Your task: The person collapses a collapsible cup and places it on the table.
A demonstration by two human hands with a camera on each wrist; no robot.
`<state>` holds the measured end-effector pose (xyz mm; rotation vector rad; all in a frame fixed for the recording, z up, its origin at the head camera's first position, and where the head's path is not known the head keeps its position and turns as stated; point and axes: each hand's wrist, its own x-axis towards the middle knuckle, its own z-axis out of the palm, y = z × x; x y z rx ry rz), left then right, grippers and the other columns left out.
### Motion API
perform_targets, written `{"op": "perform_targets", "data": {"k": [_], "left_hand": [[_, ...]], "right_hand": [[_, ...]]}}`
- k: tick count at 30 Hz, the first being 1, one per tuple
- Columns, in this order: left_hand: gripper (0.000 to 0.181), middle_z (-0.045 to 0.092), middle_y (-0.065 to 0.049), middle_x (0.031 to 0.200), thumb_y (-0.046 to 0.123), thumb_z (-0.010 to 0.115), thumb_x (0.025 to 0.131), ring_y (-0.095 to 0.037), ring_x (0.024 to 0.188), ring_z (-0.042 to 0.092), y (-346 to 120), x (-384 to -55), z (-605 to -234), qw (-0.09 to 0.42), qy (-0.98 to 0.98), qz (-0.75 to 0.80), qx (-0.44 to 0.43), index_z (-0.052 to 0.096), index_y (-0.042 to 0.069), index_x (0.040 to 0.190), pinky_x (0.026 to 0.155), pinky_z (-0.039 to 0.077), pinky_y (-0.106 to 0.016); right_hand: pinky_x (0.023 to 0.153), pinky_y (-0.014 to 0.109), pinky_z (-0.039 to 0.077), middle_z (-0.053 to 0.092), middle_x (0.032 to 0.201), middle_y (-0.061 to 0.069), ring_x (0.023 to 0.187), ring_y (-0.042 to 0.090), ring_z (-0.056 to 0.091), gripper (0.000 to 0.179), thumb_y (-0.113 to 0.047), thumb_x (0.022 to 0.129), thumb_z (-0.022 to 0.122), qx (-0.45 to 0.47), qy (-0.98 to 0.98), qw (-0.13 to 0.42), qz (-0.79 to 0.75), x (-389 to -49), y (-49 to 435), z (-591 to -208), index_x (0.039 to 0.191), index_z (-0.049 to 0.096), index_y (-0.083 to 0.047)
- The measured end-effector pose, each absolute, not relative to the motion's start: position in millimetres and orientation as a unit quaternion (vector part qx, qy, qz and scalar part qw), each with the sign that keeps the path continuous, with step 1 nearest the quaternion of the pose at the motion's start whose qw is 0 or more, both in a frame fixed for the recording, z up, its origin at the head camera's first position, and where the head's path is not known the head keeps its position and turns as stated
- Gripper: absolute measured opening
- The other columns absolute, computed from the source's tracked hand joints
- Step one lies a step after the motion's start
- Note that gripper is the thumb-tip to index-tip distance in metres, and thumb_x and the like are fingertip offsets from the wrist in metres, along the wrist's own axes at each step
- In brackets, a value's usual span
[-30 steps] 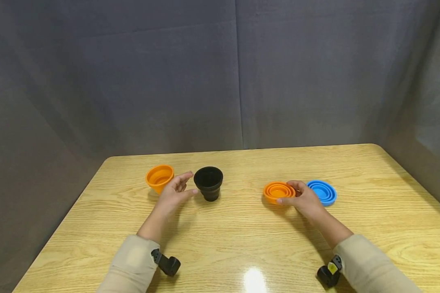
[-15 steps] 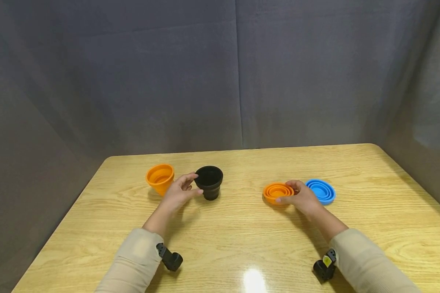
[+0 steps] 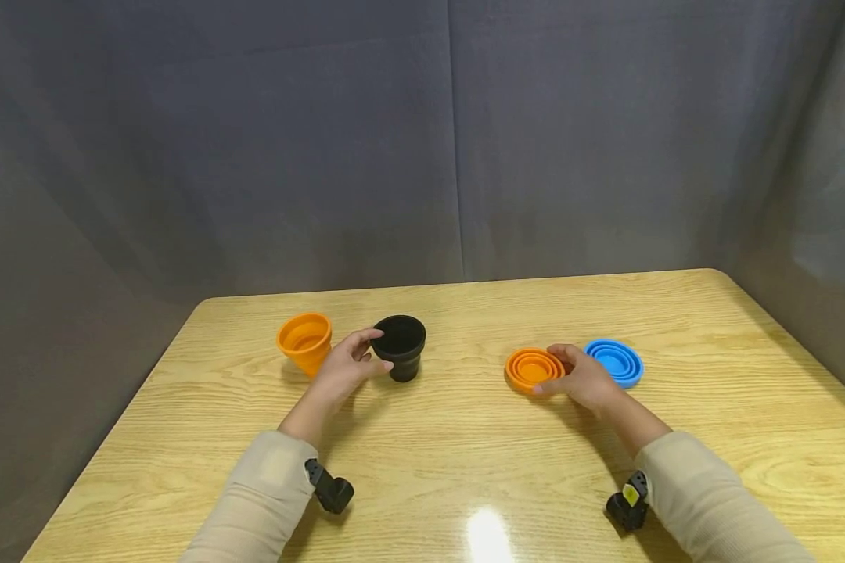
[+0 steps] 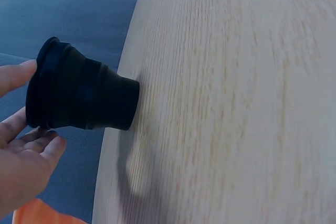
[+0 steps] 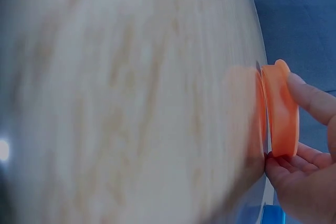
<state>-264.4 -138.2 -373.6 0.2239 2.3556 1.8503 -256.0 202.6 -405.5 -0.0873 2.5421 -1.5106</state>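
Note:
My left hand (image 3: 343,373) has its thumb and fingers around the rim of a black collapsible cup (image 3: 401,352), which stands extended and upright. In the left wrist view the thumb meets that cup's rim on one side, with the fingers on the other. On the right, a flattened orange collapsible cup (image 3: 533,369) shows its nested rings. My right hand (image 3: 583,381) grips its edge between thumb and fingers. Seen from the right wrist, this orange cup's side (image 5: 281,111) is close over the tabletop.
An extended orange cup (image 3: 305,342) stands just left of my left hand. A flattened blue collapsible cup (image 3: 616,363) lies right behind my right hand. All are on a wooden table (image 3: 436,446), with a grey curtain (image 3: 338,156) behind its far edge.
My left hand has moved right, from just short of the black cup to its rim. My right hand has stayed at the flattened orange cup.

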Motion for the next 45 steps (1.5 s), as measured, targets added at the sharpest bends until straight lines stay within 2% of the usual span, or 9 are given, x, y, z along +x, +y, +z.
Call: {"op": "perform_targets", "data": {"k": [7, 11, 16, 22, 26, 33, 39, 45], "left_hand": [[0.051, 0.028, -0.011, 0.136, 0.000, 0.064, 0.074, -0.023, 0.124, 0.025, -133, -268, -375, 0.042, 0.795, 0.601, 0.072, 0.044, 0.003, 0.120, 0.099, 0.023, -0.032], [0.045, 0.034, -0.012, 0.132, -0.002, 0.064, 0.073, -0.024, 0.121, 0.031, -129, -268, -376, 0.019, 0.799, 0.598, 0.061, 0.049, 0.003, 0.115, 0.098, 0.026, -0.033], [0.037, 0.035, -0.013, 0.131, 0.000, 0.065, 0.073, -0.024, 0.121, 0.031, -126, -268, -378, 0.005, 0.794, 0.605, 0.058, 0.051, 0.001, 0.107, 0.098, 0.026, -0.033], [0.032, 0.036, -0.013, 0.130, 0.002, 0.066, 0.073, -0.024, 0.120, 0.032, -124, -267, -381, -0.009, 0.788, 0.614, 0.043, 0.052, 0.001, 0.102, 0.097, 0.028, -0.032], [0.030, 0.038, -0.014, 0.128, 0.002, 0.066, 0.073, -0.024, 0.120, 0.033, -124, -266, -381, -0.017, 0.783, 0.621, 0.038, 0.052, 0.000, 0.099, 0.096, 0.029, -0.032], [0.030, 0.040, -0.010, 0.127, 0.003, 0.067, 0.072, -0.022, 0.119, 0.034, -124, -263, -379, -0.010, 0.767, 0.642, 0.027, 0.053, 0.003, 0.097, 0.096, 0.029, -0.030], [0.030, 0.039, -0.009, 0.129, 0.006, 0.068, 0.072, -0.023, 0.118, 0.035, -122, -255, -376, 0.000, 0.758, 0.651, 0.033, 0.053, 0.004, 0.098, 0.094, 0.031, -0.031], [0.031, 0.039, -0.009, 0.128, 0.004, 0.068, 0.071, -0.022, 0.116, 0.038, -118, -249, -371, 0.011, 0.735, 0.677, 0.044, 0.053, 0.003, 0.098, 0.090, 0.037, -0.032]], "right_hand": [[0.092, 0.046, 0.030, 0.037, 0.123, 0.026, 0.110, 0.036, 0.036, 0.079, -0.014, 0.067, 0.073, -0.051, 0.868, 0.081, -0.488, -254, 201, -403, 0.127, 0.027, 0.008], [0.092, 0.047, 0.028, 0.035, 0.123, 0.029, 0.111, 0.038, 0.035, 0.078, -0.011, 0.067, 0.073, -0.052, 0.879, 0.075, -0.468, -252, 197, -401, 0.126, 0.027, 0.011], [0.093, 0.048, 0.027, 0.034, 0.124, 0.030, 0.112, 0.040, 0.034, 0.077, -0.010, 0.067, 0.072, -0.043, 0.889, 0.070, -0.451, -251, 195, -401, 0.126, 0.027, 0.012], [0.094, 0.048, 0.026, 0.029, 0.129, 0.029, 0.117, 0.040, 0.028, 0.076, -0.011, 0.073, 0.068, -0.035, 0.878, 0.084, -0.470, -249, 198, -398, 0.129, 0.022, 0.012], [0.094, 0.048, 0.027, 0.025, 0.130, 0.030, 0.118, 0.042, 0.025, 0.072, -0.014, 0.077, 0.064, -0.039, 0.882, 0.074, -0.465, -247, 199, -391, 0.129, 0.022, 0.011], [0.093, 0.048, 0.028, 0.028, 0.129, 0.029, 0.118, 0.042, 0.026, 0.066, -0.017, 0.079, 0.063, -0.039, 0.883, 0.048, -0.466, -244, 195, -385, 0.128, 0.027, 0.009], [0.094, 0.043, 0.030, 0.033, 0.128, 0.027, 0.118, 0.037, 0.031, 0.059, -0.013, 0.080, 0.061, -0.056, 0.859, 0.020, -0.508, -237, 185, -382, 0.126, 0.032, 0.008], [0.094, 0.039, 0.031, 0.035, 0.128, 0.024, 0.117, 0.035, 0.033, 0.055, -0.011, 0.080, 0.060, -0.081, 0.828, 0.019, -0.554, -231, 170, -373, 0.125, 0.034, 0.006]]}}
